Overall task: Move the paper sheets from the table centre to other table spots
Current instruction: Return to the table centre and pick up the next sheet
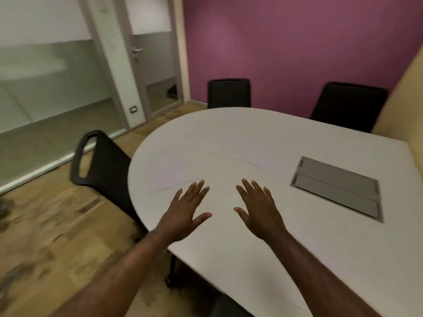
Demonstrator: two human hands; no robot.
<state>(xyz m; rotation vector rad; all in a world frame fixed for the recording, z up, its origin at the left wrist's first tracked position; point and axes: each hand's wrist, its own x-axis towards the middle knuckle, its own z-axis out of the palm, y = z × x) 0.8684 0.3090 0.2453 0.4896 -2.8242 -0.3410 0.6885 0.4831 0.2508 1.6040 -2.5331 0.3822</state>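
White paper sheets lie flat on the white table (343, 248) and are hard to tell from it. One sheet (174, 177) rests at the left, its near edge just beyond my left fingertips. Another sheet (256, 154) lies further back toward the middle, its near corner just ahead of my right fingertips. My left hand (185, 213) hovers palm down over the table with fingers spread and nothing in it. My right hand (258, 211) does the same a little to the right. The view is blurred.
A grey cable hatch (336, 188) is set into the table at the right. Black chairs stand at the left (100, 165), the far side (229, 92) and the far right (348, 106). A purple wall and glass partition lie beyond.
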